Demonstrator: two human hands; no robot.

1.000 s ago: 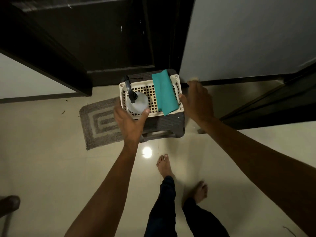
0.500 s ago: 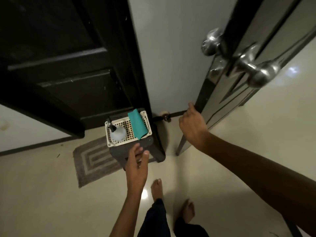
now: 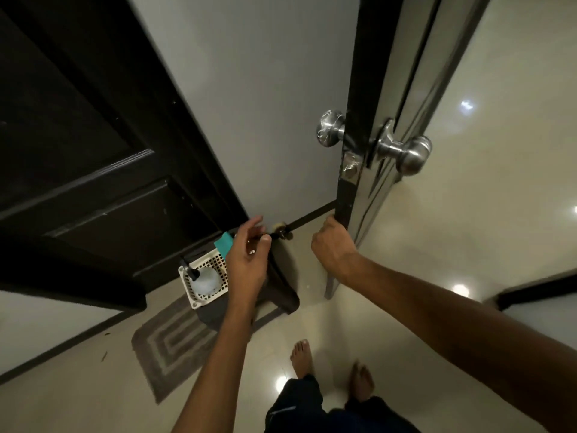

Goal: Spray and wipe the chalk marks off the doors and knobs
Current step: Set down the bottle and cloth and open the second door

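You are at the very start of the cleaning, as far as this view shows: nothing has been sprayed or wiped yet. Your right hand [image 3: 333, 245] has its fingers curled round the lower edge of the open door [image 3: 351, 170], holding it steady, while your left hand [image 3: 248, 259] hangs in the air above the basket [image 3: 204, 281] with its fingers loosely spread and nothing in them. The spray bottle [image 3: 203, 280] sits in the near end of that basket, and the teal cloth [image 3: 224, 245] is draped over the far end, partly hidden behind your left hand; neither has been picked up. The chalk is plain to see: white scribbles cover the left knob [image 3: 329, 128], and more white marks sit on the latch plate [image 3: 350, 168] in the door's edge. The right knob [image 3: 409, 154] looks clean from here, though its far side is hidden. The dark door [image 3: 78, 135] at the left carries a few faint pale specks, too small to call chalk with any certainty. So all of it is left to do: take the bottle and cloth, spray the marked knob and the plate, rub them clean, then check the door faces and the other door. I would judge the job barely begun.
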